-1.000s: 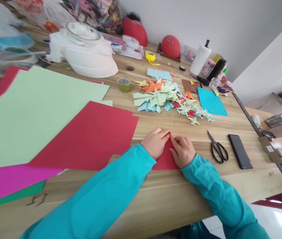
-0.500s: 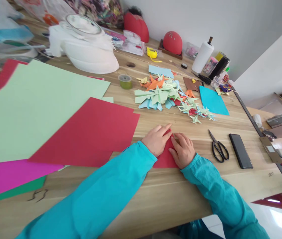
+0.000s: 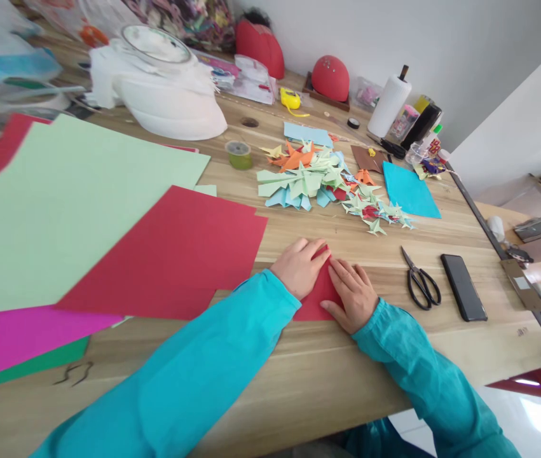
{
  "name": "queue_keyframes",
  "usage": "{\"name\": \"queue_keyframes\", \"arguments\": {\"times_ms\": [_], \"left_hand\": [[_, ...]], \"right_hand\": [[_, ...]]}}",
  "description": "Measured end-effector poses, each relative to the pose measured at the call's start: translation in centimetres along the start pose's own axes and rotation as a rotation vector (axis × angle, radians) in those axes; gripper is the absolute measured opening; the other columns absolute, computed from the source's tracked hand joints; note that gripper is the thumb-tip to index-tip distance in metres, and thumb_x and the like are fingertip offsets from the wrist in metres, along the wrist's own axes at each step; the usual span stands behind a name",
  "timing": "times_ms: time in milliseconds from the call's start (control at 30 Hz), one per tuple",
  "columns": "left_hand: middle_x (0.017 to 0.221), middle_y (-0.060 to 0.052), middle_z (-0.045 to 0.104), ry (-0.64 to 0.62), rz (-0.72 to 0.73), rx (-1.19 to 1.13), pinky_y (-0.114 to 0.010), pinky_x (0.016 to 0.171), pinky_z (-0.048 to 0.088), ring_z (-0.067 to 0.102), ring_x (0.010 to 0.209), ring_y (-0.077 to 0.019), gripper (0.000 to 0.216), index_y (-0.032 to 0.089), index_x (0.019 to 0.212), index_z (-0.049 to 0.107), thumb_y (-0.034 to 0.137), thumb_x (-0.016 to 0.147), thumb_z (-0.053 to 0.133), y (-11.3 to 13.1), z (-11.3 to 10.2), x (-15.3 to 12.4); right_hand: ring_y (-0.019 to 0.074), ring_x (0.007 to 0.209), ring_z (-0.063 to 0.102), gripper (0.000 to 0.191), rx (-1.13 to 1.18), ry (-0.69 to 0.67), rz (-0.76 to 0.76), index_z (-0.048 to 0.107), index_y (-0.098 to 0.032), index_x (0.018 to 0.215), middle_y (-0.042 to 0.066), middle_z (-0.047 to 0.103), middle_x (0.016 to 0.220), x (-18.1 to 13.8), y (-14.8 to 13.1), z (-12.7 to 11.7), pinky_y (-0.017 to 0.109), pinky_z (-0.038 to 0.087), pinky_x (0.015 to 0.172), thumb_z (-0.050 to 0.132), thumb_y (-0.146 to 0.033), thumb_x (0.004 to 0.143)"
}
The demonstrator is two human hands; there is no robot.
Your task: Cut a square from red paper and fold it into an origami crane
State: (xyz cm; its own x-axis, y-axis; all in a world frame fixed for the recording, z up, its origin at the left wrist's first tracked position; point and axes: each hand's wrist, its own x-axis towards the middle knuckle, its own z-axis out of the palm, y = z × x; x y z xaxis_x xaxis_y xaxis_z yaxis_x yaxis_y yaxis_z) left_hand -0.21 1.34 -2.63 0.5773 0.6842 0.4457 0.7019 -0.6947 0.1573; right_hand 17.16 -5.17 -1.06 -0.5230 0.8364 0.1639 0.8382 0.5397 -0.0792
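Observation:
A small folded red paper (image 3: 318,298) lies on the wooden table (image 3: 327,375) near its front edge. My left hand (image 3: 299,267) rests on the paper's left side, fingers stretched out and lying flat on it. My right hand (image 3: 353,294) lies flat on the paper's right side, fingers extended and pressing down. Both arms wear teal sleeves. Most of the paper is hidden under the two hands.
Large sheets lie at the left: a red sheet (image 3: 170,254), a pale green one (image 3: 60,203), magenta (image 3: 17,343). A pile of folded paper shapes (image 3: 318,181) sits beyond the hands. Black scissors (image 3: 420,283) and a phone (image 3: 463,296) lie at the right, a blue sheet (image 3: 408,191) farther back.
My right hand has flattened and slid down over the red paper's right side. My left hand has stayed in place on the paper.

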Motion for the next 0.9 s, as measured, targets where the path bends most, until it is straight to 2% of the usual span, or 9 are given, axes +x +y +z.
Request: {"name": "queue_keyframes", "arguments": {"times_ms": [200, 400, 667, 900], "left_hand": [[0.122, -0.01, 0.06, -0.023, 0.051, 0.007, -0.039, 0.078, 0.047, 0.054, 0.094, -0.0231, 0.034, 0.012, 0.116, 0.059, 0.014, 0.087, 0.042, 0.05, 0.09, -0.22], [0.124, -0.007, 0.06, -0.017, 0.038, 0.053, -0.04, 0.077, 0.047, 0.053, 0.098, -0.0248, 0.034, 0.012, 0.116, 0.06, 0.014, 0.086, 0.043, 0.26, 0.15, -0.23], [0.122, -0.016, 0.059, 0.019, -0.014, 0.079, -0.041, 0.081, 0.047, 0.054, 0.1, -0.0257, 0.034, 0.007, 0.113, 0.061, 0.017, 0.088, 0.04, 0.37, -0.03, -0.18], [0.123, -0.006, 0.061, -0.006, 0.075, 0.064, -0.039, 0.075, 0.047, 0.054, 0.099, -0.0241, 0.035, 0.013, 0.116, 0.06, 0.013, 0.086, 0.043, 0.32, -0.16, -0.3]], "right_hand": [[0.0264, 0.134, 0.029, 0.066, -0.02, -0.01, 0.025, 0.033, -0.009, 0.139, 0.015, 0.035, 0.144, 0.15, -0.24, -0.07, 0.047, 0.027, 0.107, 0.041, -0.049, 0.087], [0.0267, 0.134, 0.029, 0.066, -0.026, -0.03, 0.03, 0.033, -0.009, 0.14, 0.013, 0.032, 0.146, 0.11, -0.25, -0.03, 0.046, 0.025, 0.108, 0.04, -0.049, 0.088], [0.0274, 0.134, 0.03, 0.065, -0.041, -0.028, 0.023, 0.035, -0.01, 0.139, 0.014, 0.034, 0.145, 0.07, -0.21, 0.12, 0.048, 0.027, 0.107, 0.041, -0.05, 0.087], [0.0278, 0.134, 0.029, 0.066, -0.049, -0.04, 0.019, 0.033, -0.01, 0.14, 0.013, 0.033, 0.146, 0.14, -0.25, -0.01, 0.048, 0.027, 0.107, 0.04, -0.049, 0.088]]}}
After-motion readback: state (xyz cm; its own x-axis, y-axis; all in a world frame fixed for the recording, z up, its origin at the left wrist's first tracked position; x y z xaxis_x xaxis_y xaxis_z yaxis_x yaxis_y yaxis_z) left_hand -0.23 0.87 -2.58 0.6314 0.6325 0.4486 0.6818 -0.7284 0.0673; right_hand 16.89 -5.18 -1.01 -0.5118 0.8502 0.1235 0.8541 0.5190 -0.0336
